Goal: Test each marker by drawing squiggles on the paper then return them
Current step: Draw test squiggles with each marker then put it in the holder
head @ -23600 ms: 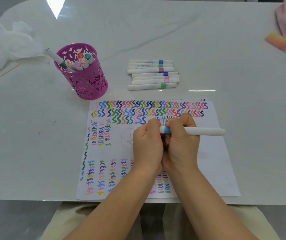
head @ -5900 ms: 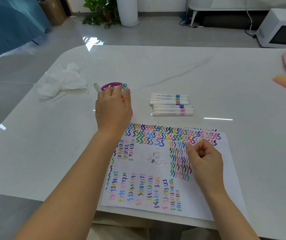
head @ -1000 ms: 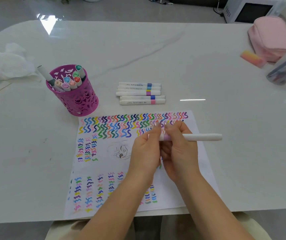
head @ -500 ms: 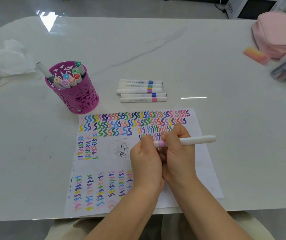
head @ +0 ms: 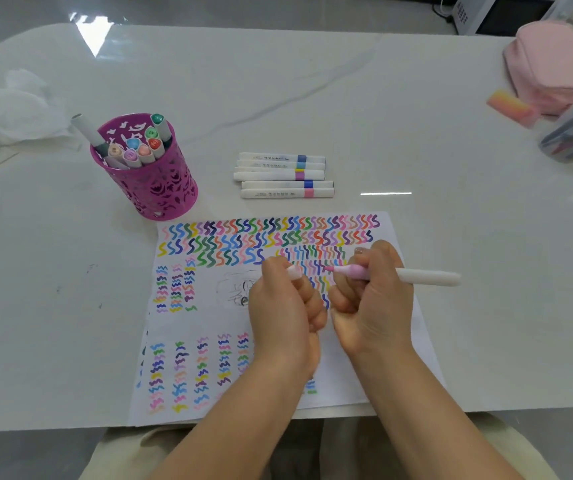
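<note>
Right hand [head: 371,299] clamped round pink marker [head: 423,277], fingers curled at the coloured collar just behind bare nib. White barrel juts out right of grip. Left hand [head: 285,306] pinches cap [head: 292,271] just left of nib, not touching it.

Marker judged light, stiff, smooth plastic. Hold low near nib. Nib likely soft, so light pressure.

Paper [head: 208,320] directly under both grips, crowded with squiggles. Near table edge [head: 53,429] lies behind wrists. Magenta pen cup [head: 153,181] and row of five markers [head: 285,174] sit well beyond grips. Open tabletop to right.

Your table [head: 312,81] is glossy, veined like marble; your paper [head: 208,320] matt; the cup [head: 160,188] shiny, pierced; the markers [head: 271,174] smooth plastic.
</note>
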